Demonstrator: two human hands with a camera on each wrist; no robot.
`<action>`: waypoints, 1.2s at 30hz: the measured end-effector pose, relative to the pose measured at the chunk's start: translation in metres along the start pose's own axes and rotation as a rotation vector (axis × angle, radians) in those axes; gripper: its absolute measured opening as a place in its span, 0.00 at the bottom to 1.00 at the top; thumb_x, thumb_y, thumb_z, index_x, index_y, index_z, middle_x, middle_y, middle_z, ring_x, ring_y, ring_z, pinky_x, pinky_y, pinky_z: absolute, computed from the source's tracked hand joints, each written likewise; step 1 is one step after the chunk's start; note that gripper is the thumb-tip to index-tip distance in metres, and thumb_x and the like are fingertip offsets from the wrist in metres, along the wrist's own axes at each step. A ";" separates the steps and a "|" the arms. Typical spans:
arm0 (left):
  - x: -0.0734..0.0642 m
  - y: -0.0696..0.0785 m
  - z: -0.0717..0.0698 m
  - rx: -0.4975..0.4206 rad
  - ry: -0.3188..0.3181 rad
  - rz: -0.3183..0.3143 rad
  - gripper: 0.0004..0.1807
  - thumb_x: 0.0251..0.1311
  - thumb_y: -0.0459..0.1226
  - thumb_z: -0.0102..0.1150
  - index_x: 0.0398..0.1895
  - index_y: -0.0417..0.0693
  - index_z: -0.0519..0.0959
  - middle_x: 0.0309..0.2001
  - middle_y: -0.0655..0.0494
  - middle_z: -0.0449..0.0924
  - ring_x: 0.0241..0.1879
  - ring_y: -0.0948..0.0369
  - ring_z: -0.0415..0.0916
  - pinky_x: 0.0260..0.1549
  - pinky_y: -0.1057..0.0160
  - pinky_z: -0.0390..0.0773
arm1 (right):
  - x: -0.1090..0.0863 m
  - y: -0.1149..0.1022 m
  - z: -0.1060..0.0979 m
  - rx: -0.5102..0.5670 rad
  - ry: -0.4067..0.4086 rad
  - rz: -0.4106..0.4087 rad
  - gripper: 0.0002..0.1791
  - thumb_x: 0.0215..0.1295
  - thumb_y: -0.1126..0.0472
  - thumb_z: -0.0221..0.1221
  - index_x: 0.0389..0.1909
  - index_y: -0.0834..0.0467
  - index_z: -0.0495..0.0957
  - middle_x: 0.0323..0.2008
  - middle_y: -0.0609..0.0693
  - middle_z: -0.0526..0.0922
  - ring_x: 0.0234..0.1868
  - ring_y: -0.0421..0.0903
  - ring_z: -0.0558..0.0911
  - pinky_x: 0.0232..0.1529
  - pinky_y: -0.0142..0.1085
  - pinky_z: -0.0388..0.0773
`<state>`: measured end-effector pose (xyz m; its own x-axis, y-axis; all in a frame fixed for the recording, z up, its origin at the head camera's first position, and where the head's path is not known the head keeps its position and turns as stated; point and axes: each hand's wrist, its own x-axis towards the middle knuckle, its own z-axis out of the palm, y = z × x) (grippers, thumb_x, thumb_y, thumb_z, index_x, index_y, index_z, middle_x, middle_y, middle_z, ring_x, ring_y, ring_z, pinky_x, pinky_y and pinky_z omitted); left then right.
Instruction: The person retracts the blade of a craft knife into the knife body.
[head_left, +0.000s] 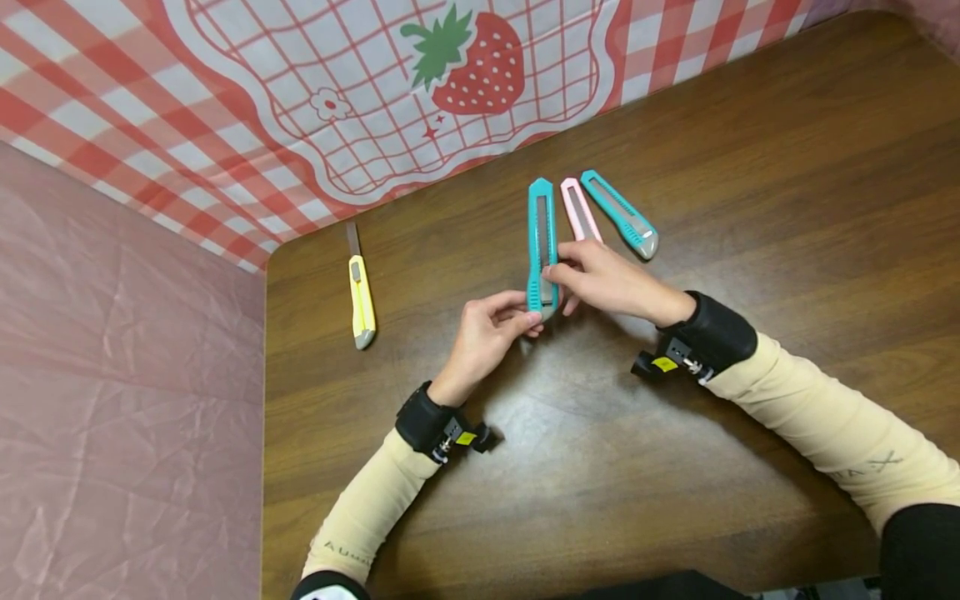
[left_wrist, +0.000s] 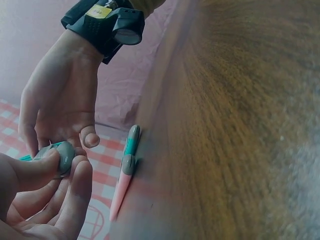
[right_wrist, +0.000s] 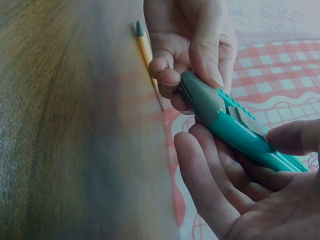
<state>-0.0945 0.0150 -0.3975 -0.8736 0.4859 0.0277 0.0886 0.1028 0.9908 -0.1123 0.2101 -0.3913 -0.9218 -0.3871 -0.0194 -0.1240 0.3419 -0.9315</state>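
Note:
A teal utility knife (head_left: 541,217) is held between my two hands above the table, its pointed end away from me. My left hand (head_left: 486,333) pinches it near the grey end cap (right_wrist: 200,95). From the other side, my right hand (head_left: 611,283) grips the body, its thumb by the grey slider (right_wrist: 246,121) in the right wrist view. No blade sticks out of the grey end cap. Just beyond my right hand lies a pink utility knife (head_left: 579,208), its lower part hidden. A second teal utility knife (head_left: 618,212) lies to the right of it.
On the left part of the wooden table (head_left: 322,467) lies a yellow utility knife (head_left: 361,300) with its blade extended toward the back. A red-and-white checked cloth (head_left: 225,125) with a strawberry print hangs along the back edge. Pinkish sheeting (head_left: 127,400) covers the left side.

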 end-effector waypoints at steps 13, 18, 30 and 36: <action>-0.001 -0.003 0.002 -0.013 0.005 -0.005 0.10 0.54 0.22 0.58 0.41 0.24 0.76 0.31 0.29 0.79 0.30 0.39 0.77 0.35 0.40 0.81 | 0.000 0.000 0.005 0.030 0.055 0.036 0.09 0.63 0.66 0.48 0.33 0.66 0.75 0.25 0.58 0.80 0.19 0.51 0.80 0.23 0.48 0.84; -0.002 -0.005 0.002 0.010 0.011 0.004 0.10 0.54 0.22 0.58 0.40 0.25 0.77 0.30 0.30 0.80 0.29 0.42 0.78 0.34 0.39 0.80 | 0.000 0.000 0.007 0.033 0.065 0.047 0.09 0.62 0.66 0.49 0.33 0.67 0.75 0.25 0.58 0.80 0.18 0.51 0.80 0.20 0.44 0.84; -0.002 -0.005 0.003 0.028 0.010 -0.005 0.09 0.54 0.22 0.58 0.39 0.25 0.77 0.30 0.30 0.80 0.29 0.40 0.78 0.34 0.40 0.81 | 0.001 0.002 0.006 0.058 0.005 0.040 0.07 0.61 0.68 0.51 0.35 0.67 0.75 0.26 0.58 0.80 0.19 0.52 0.80 0.22 0.47 0.84; 0.000 -0.005 0.002 0.025 -0.057 -0.040 0.09 0.56 0.21 0.56 0.41 0.24 0.75 0.31 0.29 0.79 0.31 0.42 0.79 0.35 0.43 0.82 | 0.002 0.003 0.007 0.007 -0.006 0.040 0.06 0.61 0.67 0.51 0.32 0.66 0.74 0.24 0.57 0.80 0.18 0.51 0.80 0.22 0.48 0.84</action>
<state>-0.0941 0.0160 -0.4025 -0.8479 0.5297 -0.0201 0.0667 0.1442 0.9873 -0.1121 0.2050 -0.3968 -0.9236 -0.3789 -0.0586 -0.0848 0.3509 -0.9326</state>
